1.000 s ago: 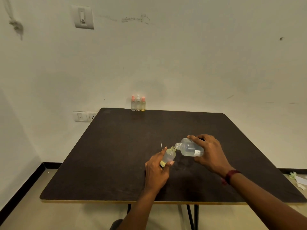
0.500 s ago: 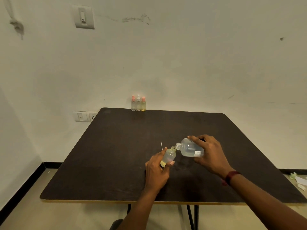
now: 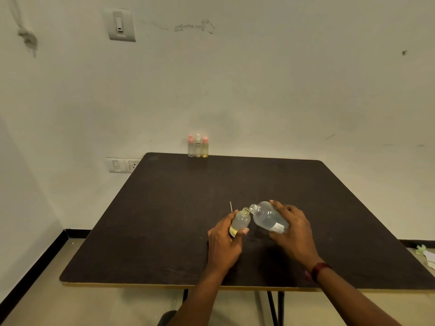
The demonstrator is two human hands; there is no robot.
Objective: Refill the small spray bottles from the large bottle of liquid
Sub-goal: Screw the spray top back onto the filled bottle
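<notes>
My left hand (image 3: 223, 243) grips a small clear bottle (image 3: 240, 222) with no cap, tilted right, a little yellowish liquid at its bottom. My right hand (image 3: 294, 231) holds the large clear bottle (image 3: 268, 216) tipped to the left, its open neck just above and right of the small bottle's mouth. Both are held over the middle of the dark table (image 3: 164, 220). Three small spray bottles (image 3: 198, 147) stand in a row at the table's far edge against the wall. A thin white spray tube (image 3: 231, 206) lies on the table just left of the held bottles.
The wall stands right behind the table's far edge, with a socket plate (image 3: 123, 165) at the left. Papers (image 3: 427, 255) lie on the floor at the right. Black table legs (image 3: 274, 307) show below the near edge.
The large bottle's neck has lifted slightly and moved a bit right, away from the small bottle's mouth. Both hands stay in nearly the same place.
</notes>
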